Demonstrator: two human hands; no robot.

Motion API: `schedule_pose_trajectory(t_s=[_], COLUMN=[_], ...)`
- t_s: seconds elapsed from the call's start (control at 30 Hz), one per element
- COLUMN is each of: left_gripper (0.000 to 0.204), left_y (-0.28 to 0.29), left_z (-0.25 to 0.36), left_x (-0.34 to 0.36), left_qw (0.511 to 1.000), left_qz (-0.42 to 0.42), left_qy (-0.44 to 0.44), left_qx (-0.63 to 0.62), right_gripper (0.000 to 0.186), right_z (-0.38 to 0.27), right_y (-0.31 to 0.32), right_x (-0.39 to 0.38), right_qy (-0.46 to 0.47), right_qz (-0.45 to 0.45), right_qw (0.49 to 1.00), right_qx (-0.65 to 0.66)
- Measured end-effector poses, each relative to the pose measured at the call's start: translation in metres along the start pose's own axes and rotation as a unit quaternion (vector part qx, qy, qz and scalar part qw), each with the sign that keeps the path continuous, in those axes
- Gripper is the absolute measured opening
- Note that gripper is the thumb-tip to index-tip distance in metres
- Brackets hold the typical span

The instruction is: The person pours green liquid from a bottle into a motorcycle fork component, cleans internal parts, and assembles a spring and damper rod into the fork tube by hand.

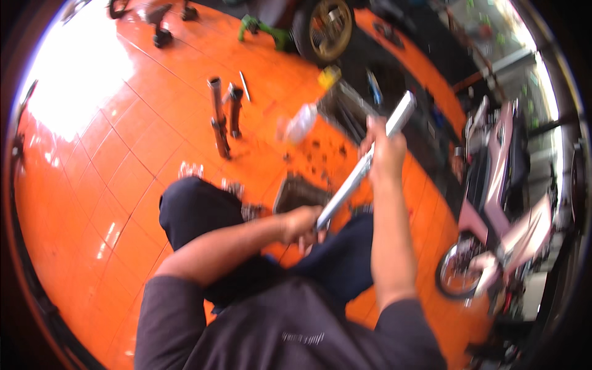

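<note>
A long, shiny silver fork tube point(351, 184) slants across in front of me, its far end up and to the right. My left hand point(301, 226) is closed round its lower end, close above my knees. Farther up, my right hand point(386, 148) wraps the tube a little below its top end. Motion smears both hands somewhat. Beneath the tube, a dark brown tray-like piece point(301, 195) rests on the orange tiles, and small dark parts point(320, 157) are scattered beyond it.
Two dark fork legs point(217, 120) and a thin rod point(245, 86) are ahead on the orange floor point(142, 154). A clear plastic bottle or bag point(301, 123) lies near a dark tray point(339, 111). A pink motorbike point(493, 179) stands right; a wheel point(322, 31) is far ahead.
</note>
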State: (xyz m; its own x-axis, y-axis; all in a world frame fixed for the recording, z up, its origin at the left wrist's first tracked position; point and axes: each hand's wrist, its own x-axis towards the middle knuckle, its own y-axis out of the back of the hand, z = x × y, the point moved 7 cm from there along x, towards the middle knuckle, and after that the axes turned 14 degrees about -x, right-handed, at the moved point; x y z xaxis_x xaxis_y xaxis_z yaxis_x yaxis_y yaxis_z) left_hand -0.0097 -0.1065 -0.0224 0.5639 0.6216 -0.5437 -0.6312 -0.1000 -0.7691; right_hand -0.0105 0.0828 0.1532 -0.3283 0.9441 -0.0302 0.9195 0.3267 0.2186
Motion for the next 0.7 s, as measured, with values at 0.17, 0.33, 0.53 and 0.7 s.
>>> schedule_pose_trajectory(t_s=[0.17,0.33,0.53,0.7], left_gripper=[0.059,0.056,0.049,0.048], left_y=[-0.026,-0.030,-0.062,-0.071], left_z=[0.075,0.098,0.103,0.111], left_x=[-0.046,-0.068,-0.066,-0.056], left_qw=[0.983,0.953,0.939,0.929], left_qz=[-0.107,-0.209,-0.239,-0.266], left_qy=[-0.137,-0.217,-0.243,-0.250], left_qx=[-0.065,0.007,0.049,0.062], right_gripper=[0.026,0.035,0.038,0.038], right_z=[0.025,0.117,0.148,0.153], right_y=[0.047,0.109,0.136,0.128], right_x=[0.045,0.082,0.087,0.077], right_qy=[-0.113,-0.249,-0.337,-0.344], right_qz=[0.047,0.085,0.012,0.004], right_qw=[0.972,0.936,0.880,0.877], right_qx=[0.199,0.235,0.336,0.336])
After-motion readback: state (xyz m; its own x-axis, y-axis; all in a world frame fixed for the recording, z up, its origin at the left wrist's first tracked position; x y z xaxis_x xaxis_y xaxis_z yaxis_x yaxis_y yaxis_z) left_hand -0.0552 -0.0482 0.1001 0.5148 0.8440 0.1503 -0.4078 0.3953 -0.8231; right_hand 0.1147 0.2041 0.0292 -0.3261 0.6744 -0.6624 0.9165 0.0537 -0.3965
